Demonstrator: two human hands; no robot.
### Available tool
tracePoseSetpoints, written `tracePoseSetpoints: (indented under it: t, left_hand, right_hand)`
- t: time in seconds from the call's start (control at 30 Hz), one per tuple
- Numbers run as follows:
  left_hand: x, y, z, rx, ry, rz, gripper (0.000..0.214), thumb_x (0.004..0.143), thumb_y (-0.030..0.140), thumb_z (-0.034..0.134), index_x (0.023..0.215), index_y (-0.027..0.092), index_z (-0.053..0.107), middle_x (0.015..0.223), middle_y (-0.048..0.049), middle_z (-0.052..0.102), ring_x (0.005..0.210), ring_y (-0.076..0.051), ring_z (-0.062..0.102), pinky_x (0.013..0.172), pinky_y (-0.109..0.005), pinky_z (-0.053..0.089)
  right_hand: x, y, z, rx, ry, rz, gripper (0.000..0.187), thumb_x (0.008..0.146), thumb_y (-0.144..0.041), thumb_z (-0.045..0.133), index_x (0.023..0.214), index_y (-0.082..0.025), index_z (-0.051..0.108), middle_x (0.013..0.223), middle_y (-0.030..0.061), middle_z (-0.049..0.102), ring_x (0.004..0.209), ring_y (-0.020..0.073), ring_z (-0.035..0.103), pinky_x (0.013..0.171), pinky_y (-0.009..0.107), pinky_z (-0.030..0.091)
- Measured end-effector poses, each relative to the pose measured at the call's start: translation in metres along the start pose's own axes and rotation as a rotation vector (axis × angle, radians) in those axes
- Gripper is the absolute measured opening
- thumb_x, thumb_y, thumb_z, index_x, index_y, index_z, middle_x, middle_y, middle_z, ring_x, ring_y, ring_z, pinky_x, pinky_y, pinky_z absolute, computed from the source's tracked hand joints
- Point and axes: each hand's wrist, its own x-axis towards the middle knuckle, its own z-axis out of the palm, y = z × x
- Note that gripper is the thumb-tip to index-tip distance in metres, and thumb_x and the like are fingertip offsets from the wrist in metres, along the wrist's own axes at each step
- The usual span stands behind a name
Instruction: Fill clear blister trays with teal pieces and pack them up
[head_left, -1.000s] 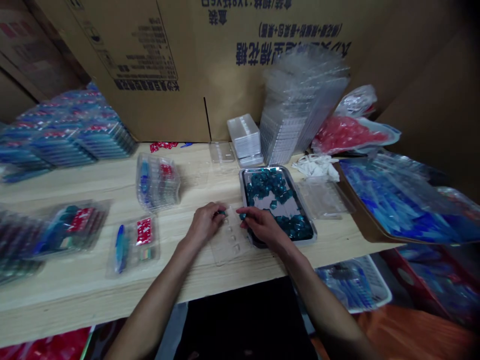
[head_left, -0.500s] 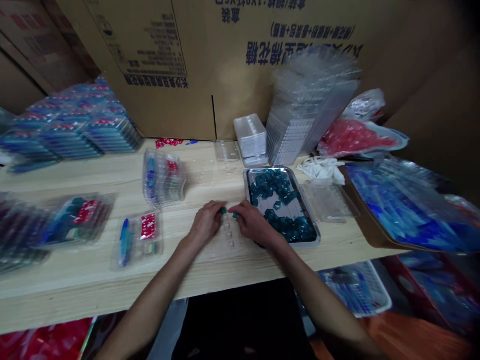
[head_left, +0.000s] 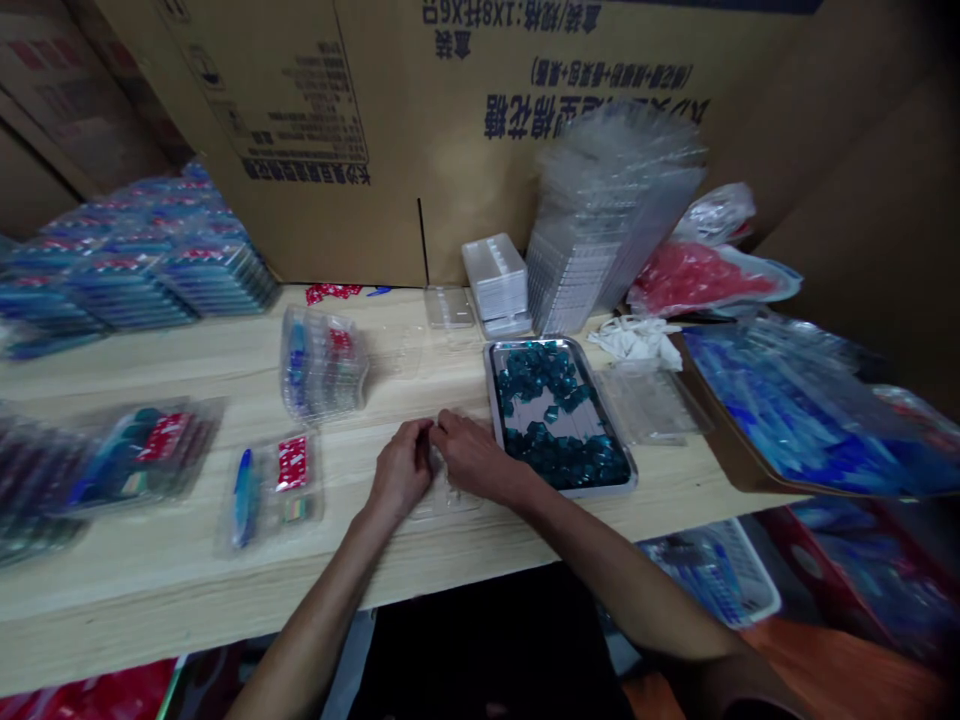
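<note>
My left hand (head_left: 403,465) is closed, its thumb and fingertips pinched over a clear plastic blister tray (head_left: 444,506) on the table. Right beside it, my right hand (head_left: 471,456) has its fingers closed too, fingertips meeting those of the left. Whatever the fingers hold is hidden behind them. Most of the blister tray lies under the hands, with its near edge showing. Just to the right of my right hand is a metal tray (head_left: 634,474) holding many dark teal faceted pieces (head_left: 574,458).
On the left lie a filled blister pack (head_left: 277,485) with a blue pen, and a leaning stack of packs (head_left: 319,365). Tall stacked clear trays (head_left: 577,250) stand at the back by a cardboard box (head_left: 337,230). A carton (head_left: 750,470) of blue items is at right.
My hands have come together, the right moving left until the fingertips meet. The teal pieces seen at both hands' fingertips are now out of sight. The view has shifted slightly.
</note>
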Motion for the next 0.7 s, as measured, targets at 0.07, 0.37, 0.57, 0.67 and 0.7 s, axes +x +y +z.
tracePoseSetpoints:
  t: [0.07,0.37,0.57,0.67,0.7]
  left_hand:
    - [0.001,-0.002,-0.002,0.003,-0.011,0.008,0.04,0.08,0.014,0.049,0.119,0.018,0.061,0.114,-0.0105,0.07,0.101,-0.024,0.068,0.09,-0.036,0.052]
    - [0.024,0.024,0.0,0.013,0.01,0.089,0.03,0.089,0.02,0.047,0.11,0.017,0.067,0.104,-0.0088,0.071,0.09,-0.021,0.067,0.084,-0.033,0.053]
    - [0.051,0.098,0.049,0.32,-0.353,0.422,0.03,0.087,0.006,0.048,0.098,0.017,0.074,0.1,-0.0105,0.072,0.097,-0.024,0.064,0.088,-0.035,0.049]
    - [0.057,0.113,0.062,0.489,-0.443,0.439,0.033,0.088,0.002,0.043,0.096,0.012,0.073,0.095,-0.0153,0.071,0.096,-0.027,0.064,0.087,-0.037,0.048]
    - [0.057,0.114,0.063,0.515,-0.44,0.428,0.034,0.089,0.002,0.041,0.098,0.011,0.072,0.095,-0.0164,0.07,0.097,-0.028,0.063,0.086,-0.038,0.048]
  right_hand:
    - [-0.001,-0.002,0.003,-0.024,0.015,-0.015,0.032,0.083,-0.002,0.049,0.112,-0.009,0.059,0.112,0.0155,0.057,0.096,0.0239,0.055,0.087,0.037,0.046]
    - [-0.042,0.053,-0.038,0.079,0.17,0.375,0.044,0.083,-0.002,0.05,0.124,-0.014,0.057,0.119,0.0131,0.058,0.11,0.0216,0.057,0.094,0.031,0.046]
    - [-0.075,0.098,-0.049,-0.258,-0.055,0.653,0.032,0.088,-0.012,0.05,0.118,-0.011,0.06,0.115,0.0207,0.06,0.109,0.0327,0.058,0.087,0.04,0.045]
    - [-0.079,0.101,-0.044,-0.27,-0.044,0.64,0.029,0.087,-0.01,0.048,0.113,-0.009,0.06,0.11,0.0195,0.064,0.106,0.032,0.06,0.085,0.039,0.044]
    - [-0.08,0.101,-0.043,-0.255,-0.015,0.644,0.028,0.086,-0.009,0.047,0.111,-0.009,0.06,0.108,0.0189,0.065,0.104,0.0309,0.062,0.084,0.037,0.044]
